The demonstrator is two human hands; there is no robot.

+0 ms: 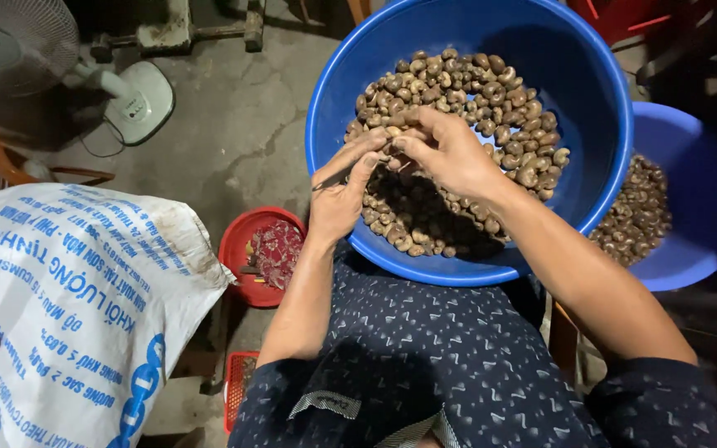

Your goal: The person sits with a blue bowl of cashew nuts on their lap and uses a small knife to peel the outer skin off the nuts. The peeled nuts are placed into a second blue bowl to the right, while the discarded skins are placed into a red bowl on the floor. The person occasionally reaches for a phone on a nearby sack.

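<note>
A big blue basin (pixel 591 99) rests on my lap, filled with several brown cashew nuts (pixel 458 83) in their skins. Both hands meet over the pile. My left hand (pixel 343 187) pinches a thin dark metal tool (pixel 335 176), its tip pointing at the nut between my fingers. My right hand (pixel 450 149) holds a single cashew nut (pixel 395 143) with thumb and fingers, pressed against the left hand's fingertips. My forearms come up from my dark patterned clothing (pixel 425 357).
A second blue basin (pixel 690 249) with more nuts sits to the right. A red bowl (pixel 238 241) of reddish peels stands on the concrete floor at left, beside a white printed sack (pixel 68 315). A small fan (pixel 18 41) stands at top left; a red basket (pixel 238 386) lies below.
</note>
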